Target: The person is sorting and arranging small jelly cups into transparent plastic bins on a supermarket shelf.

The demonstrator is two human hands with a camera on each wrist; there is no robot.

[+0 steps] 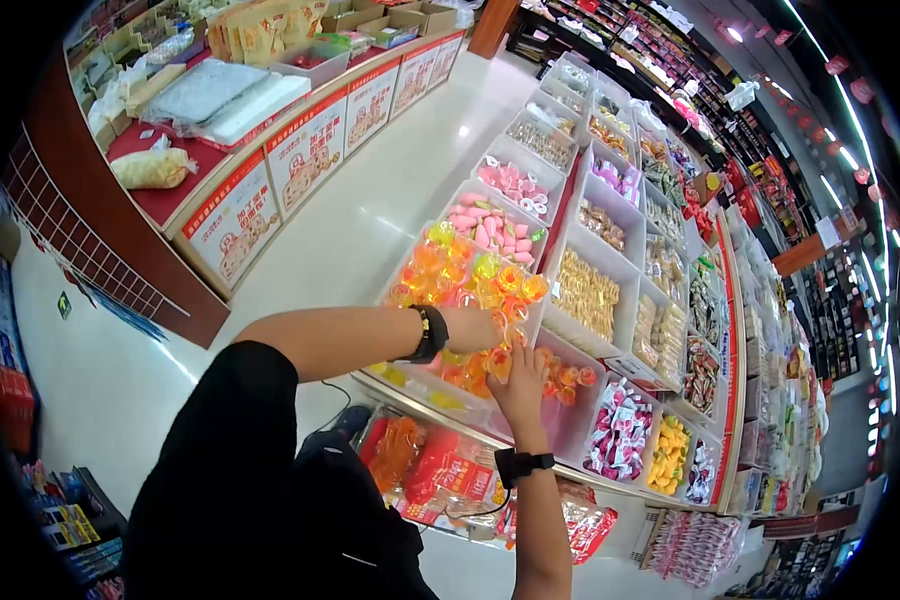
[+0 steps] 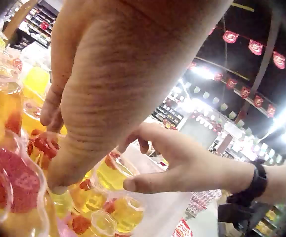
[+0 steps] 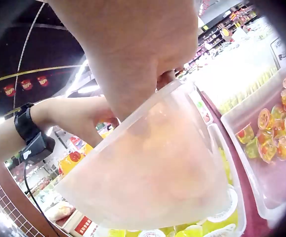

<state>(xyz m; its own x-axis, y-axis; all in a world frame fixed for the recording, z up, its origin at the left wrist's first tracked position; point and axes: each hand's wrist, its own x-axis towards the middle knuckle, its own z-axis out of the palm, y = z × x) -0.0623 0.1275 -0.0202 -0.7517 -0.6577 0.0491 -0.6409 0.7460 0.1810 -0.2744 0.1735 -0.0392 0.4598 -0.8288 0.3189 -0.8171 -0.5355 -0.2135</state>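
Note:
In the head view, orange and yellow jelly cups (image 1: 457,280) with red pieces inside are heaped in a bin. My left hand (image 1: 470,328) reaches in among them from the left. Its fingers point down between the cups in the left wrist view, and their tips are partly hidden, so I cannot tell whether it grips one. Beside it, my right hand (image 1: 520,385) is over the near end of the heap, thumb and fingers spread apart. A translucent plastic bin wall (image 3: 148,168) stands before the right hand in the right wrist view, cups blurred behind it.
Pink peach-shaped sweets (image 1: 492,228) fill a bin beyond. Gold-wrapped sweets (image 1: 582,295) lie to the right, purple-and-white wrapped ones (image 1: 620,430) nearer. Red packaged goods (image 1: 450,480) sit on a lower shelf. A counter (image 1: 260,215) stands left across the aisle.

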